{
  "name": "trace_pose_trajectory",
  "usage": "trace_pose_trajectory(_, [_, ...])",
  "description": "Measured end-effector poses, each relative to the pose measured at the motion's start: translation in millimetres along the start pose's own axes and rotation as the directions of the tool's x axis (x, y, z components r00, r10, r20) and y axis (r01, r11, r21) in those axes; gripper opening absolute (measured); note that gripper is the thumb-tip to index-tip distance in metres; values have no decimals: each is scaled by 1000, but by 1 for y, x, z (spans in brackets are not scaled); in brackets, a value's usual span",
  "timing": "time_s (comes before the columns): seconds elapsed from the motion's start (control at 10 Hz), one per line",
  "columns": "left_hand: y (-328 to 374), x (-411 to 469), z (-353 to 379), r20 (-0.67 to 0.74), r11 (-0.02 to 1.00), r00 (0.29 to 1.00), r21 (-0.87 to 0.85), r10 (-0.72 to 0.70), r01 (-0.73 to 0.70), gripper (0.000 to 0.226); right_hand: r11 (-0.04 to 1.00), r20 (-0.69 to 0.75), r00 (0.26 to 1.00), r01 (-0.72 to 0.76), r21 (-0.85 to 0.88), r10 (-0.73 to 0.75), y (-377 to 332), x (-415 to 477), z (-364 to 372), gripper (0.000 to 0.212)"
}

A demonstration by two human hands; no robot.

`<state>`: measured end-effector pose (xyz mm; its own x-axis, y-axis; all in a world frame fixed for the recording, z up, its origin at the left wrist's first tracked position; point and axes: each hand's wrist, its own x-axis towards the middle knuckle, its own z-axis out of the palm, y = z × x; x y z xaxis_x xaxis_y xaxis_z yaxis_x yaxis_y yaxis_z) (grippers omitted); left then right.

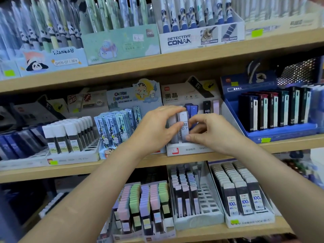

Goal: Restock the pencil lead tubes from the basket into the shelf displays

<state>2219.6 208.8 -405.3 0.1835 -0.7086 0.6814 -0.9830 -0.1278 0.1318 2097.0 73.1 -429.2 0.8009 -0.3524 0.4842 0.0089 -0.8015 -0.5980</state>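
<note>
Both hands were at the white display box (189, 149) on the middle shelf (122, 165).

- Right hand (212, 135): narrow pinch on the HB 0.7 tube (183, 128), thumb at its foot and forefinger higher on its side. The tube was upright in the front row of the box, at or nearly at its slot. Whether it was fully seated could not be told.
- Left hand (156, 128): fingers were curled over the top of the front row and the thumb was pressed to the face of a grey tube (172, 133) just beside the HB 0.7 tube. This was judged to be a steadying grip.

Progress, as far as it showed:
- Blue tubes (192, 109), a black HB tube (206, 108) and a pink tube (216, 106) were already stood at the back of this box. The front row was being filled, so this box was judged partly done.
- Open slots were seen in the grid tray (199, 217) on the lower shelf and in the white-capped tube tray (73, 156) to the left. Whether either was meant to take stock from this run could not be told.
- The basket was not in view, so the remaining stock could not be counted.

The task was judged mid-way at best: one tube was being placed and more slots were left open.
</note>
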Motion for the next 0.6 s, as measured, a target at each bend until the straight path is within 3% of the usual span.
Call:
trace_pose_trajectory(0.1, [1,-6,5,-4,999,999,10,34,-34,54,994,28,999,41,-101,-39,1,-4,1,52])
trace_pose_trajectory(0.2, [0,-18,6,-79,998,996,22,53,-51,69,980,15,999,49,-193,-47,0,-8,1,63])
trace_pose_trajectory(0.3, [-1,-34,10,-126,996,989,54,78,-72,83,985,-21,999,29,-171,-33,-2,-12,3,71])
trace_pose_trajectory(0.4, [-5,-46,19,-96,995,994,88,60,-51,92,985,-50,999,11,-173,-20,-3,-14,5,72])
trace_pose_trajectory(0.6, [-3,-49,26,-109,993,994,116,27,-14,89,975,-166,986,-23,-223,-15,0,-23,12,75])
